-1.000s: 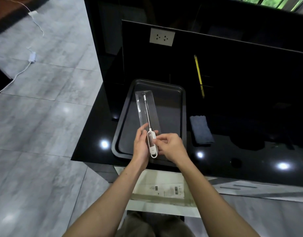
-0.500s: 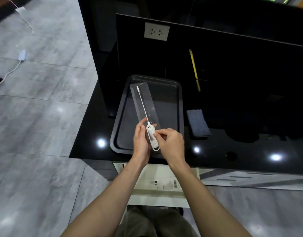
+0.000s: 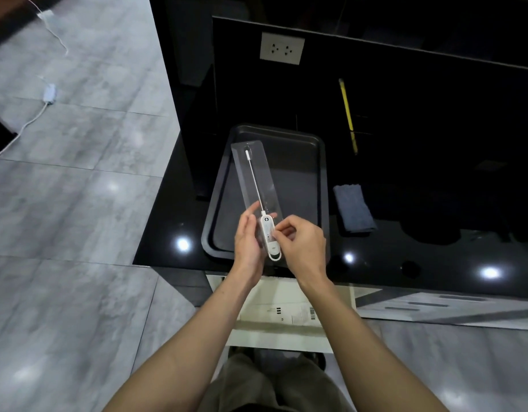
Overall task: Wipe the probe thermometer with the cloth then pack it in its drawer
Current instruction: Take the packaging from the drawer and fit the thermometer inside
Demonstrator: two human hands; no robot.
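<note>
A white probe thermometer point(image 3: 268, 233) with a long thin metal probe lies in a clear plastic packaging tray point(image 3: 254, 176), held above a dark baking tray point(image 3: 322, 185). My left hand point(image 3: 248, 242) holds the clear tray's near end from the left side. My right hand point(image 3: 301, 248) pinches the thermometer's white handle with thumb and fingertips. A folded grey cloth point(image 3: 353, 208) lies on the black counter to the right of the baking tray, apart from both hands.
The glossy black counter point(image 3: 435, 263) ends at my waist; a white open drawer or box point(image 3: 283, 313) with a barcode label sits below its edge. A yellow pencil-like stick point(image 3: 347, 114) and a wall socket point(image 3: 282, 49) are at the back. Tiled floor and a cable lie left.
The clear tray with the thermometer tilted slightly, its far end swinging left. Both hands keep their hold at the handle end; my right fingers shifted along the handle.
</note>
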